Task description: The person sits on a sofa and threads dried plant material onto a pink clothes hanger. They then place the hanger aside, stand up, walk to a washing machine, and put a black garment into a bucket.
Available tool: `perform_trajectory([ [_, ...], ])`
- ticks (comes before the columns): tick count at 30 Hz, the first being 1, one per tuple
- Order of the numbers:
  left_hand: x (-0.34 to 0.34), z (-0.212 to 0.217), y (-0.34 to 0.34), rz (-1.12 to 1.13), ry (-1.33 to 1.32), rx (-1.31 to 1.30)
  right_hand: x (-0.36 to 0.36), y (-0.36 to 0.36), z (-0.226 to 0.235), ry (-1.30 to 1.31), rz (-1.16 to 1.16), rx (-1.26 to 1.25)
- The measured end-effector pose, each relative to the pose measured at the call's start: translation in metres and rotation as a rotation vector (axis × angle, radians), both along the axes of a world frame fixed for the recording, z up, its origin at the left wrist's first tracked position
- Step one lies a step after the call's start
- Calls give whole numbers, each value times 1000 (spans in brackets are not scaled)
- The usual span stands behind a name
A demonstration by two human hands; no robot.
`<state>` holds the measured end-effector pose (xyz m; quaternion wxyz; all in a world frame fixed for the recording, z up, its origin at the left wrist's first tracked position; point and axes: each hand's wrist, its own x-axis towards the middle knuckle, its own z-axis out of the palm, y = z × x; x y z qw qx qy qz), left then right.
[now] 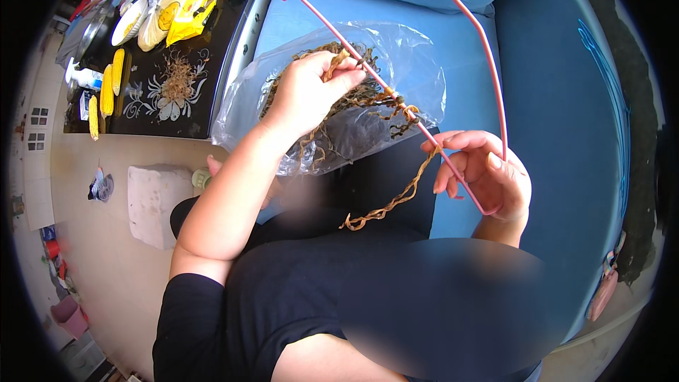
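Note:
My left hand (311, 92) is closed in a pinch on a dried brown strip (338, 64), against the long bar of a pink clothes hanger (493, 64). Fingers of my right hand (495, 173) curl round the hanger's near corner and hold it up. Several dark, twisted strips (404, 110) are wound round the middle of the bar. Closer to my right hand, one lighter strip (387, 210) hangs down over my lap. Beneath the hanger lies an open clear plastic bag (424, 64) with a tangle of dried strips (353, 102) in it, partly hidden by my left hand.
The bag rests on a blue sofa (460, 28). A black table (191, 117) at the left bears corn cobs (107, 90), a yellow packet (191, 14), a white bowl (127, 25) and loose dry fibres (182, 79). A pale block (152, 201) stands on the floor.

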<state>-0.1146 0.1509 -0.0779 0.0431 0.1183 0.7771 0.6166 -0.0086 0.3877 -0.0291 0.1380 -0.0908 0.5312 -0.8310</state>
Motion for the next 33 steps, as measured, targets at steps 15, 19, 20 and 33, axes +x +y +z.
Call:
perform_trajectory([
  [15,-13,9,-9,287,814,-12,-3,-6,-2,-107,167,115],
  [19,-15,34,-25,318,383,769,-3,-2,-7,-51,122,157],
  [20,-16,43,-31,339,347,812,-5,-1,-8,-28,72,179],
  [33,-8,0,-34,-341,207,-683,-8,17,-4,135,-28,54],
])
